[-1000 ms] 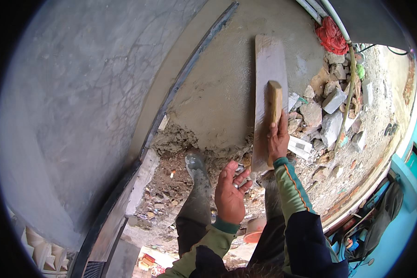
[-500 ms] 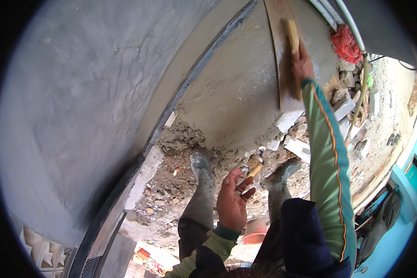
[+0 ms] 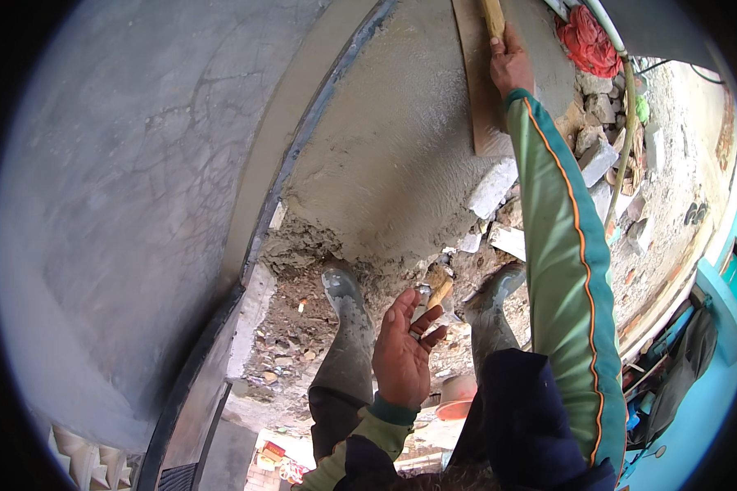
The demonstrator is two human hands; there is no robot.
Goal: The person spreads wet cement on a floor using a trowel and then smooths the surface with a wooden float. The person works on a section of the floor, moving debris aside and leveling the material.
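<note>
My right hand [image 3: 512, 67] reaches far forward, its fingers closed round the light wooden handle [image 3: 493, 18] of a long flat board float [image 3: 477, 98]. The float lies on smooth, wet grey mortar [image 3: 377, 155], close to its right side; its far end runs out of view. Nearer to me, my left hand [image 3: 403, 356] hovers palm up over the ground between my boots, fingers spread and slightly curled, with nothing visible in it. Just beyond its fingertips lies a tool with a wooden handle [image 3: 440, 292], partly hidden.
A dark-edged strip [image 3: 291, 155] borders the mortar on the left, beside a grey cement surface [image 3: 139, 180]. Broken blocks [image 3: 493, 186], a hose [image 3: 628, 123] and a red plastic bag [image 3: 588, 42] lie right. My boots [image 3: 342, 299] stand on rubble; behind them is an orange-rimmed bucket [image 3: 456, 401].
The whole view has shifted, so the scene sits higher and further left. My right hand and the float have slid slightly farther away. My left hand keeps nearly the same pose.
</note>
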